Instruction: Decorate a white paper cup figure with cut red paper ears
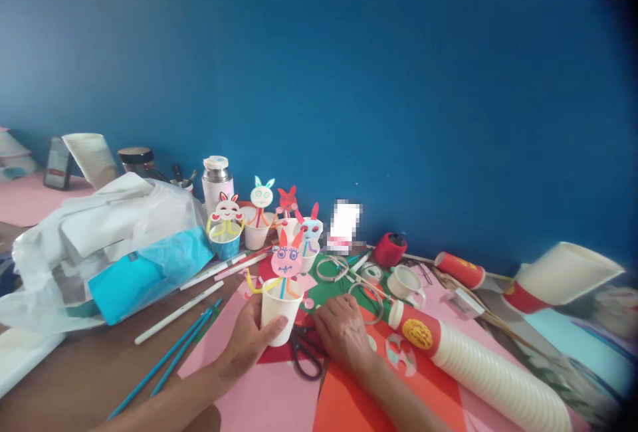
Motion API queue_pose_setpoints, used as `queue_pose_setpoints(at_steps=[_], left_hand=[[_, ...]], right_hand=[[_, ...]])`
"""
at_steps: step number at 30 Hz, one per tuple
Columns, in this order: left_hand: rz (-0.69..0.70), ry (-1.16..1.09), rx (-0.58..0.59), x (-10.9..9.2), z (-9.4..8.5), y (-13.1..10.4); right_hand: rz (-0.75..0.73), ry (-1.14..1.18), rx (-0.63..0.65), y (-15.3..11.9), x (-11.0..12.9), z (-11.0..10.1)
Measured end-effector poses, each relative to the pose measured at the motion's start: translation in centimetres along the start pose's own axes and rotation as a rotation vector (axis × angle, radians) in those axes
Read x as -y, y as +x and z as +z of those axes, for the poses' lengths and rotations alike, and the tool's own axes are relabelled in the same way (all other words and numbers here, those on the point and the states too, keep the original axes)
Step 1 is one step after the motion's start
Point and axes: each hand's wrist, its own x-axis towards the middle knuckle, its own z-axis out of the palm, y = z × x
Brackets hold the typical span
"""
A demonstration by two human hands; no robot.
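Note:
My left hand (245, 340) is closed around a white paper cup (280, 306), thumb across its front. Out of the cup rises a pink paper rabbit (287, 262) with orange ears, drawn-on eyes and bent yellow and orange arms. My right hand (343, 327) rests on the papers just right of the cup, its fingers curled down; whatever they may hold is hidden. Black-handled scissors (308, 360) lie between the two hands, partly covered. Behind the held cup stand more cups with paper rabbits, among them a blue-patterned cup (225, 243) and a white-faced rabbit (262, 195).
A long stack of paper cups (503, 359) lies at right, beside a white mug (405, 283) and a red thread spool (389, 250). Plastic bags (109, 246) pile up at left near blue sticks (172, 355). A thermos (217, 183) stands by the blue wall (399, 100).

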Motion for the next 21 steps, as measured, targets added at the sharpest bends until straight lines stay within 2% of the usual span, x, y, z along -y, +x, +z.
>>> queue_pose_setpoints(at_steps=[12, 21], left_hand=[[-0.016, 0.062, -0.078, -0.46, -0.04, 0.29], [-0.004, 0.023, -0.065, -0.53, 0.01, 0.19]], right_hand=[[-0.007, -0.027, -0.041, 0.18, -0.08, 0.06], [-0.01, 0.006, -0.016, 0.17, -0.09, 0.05]])
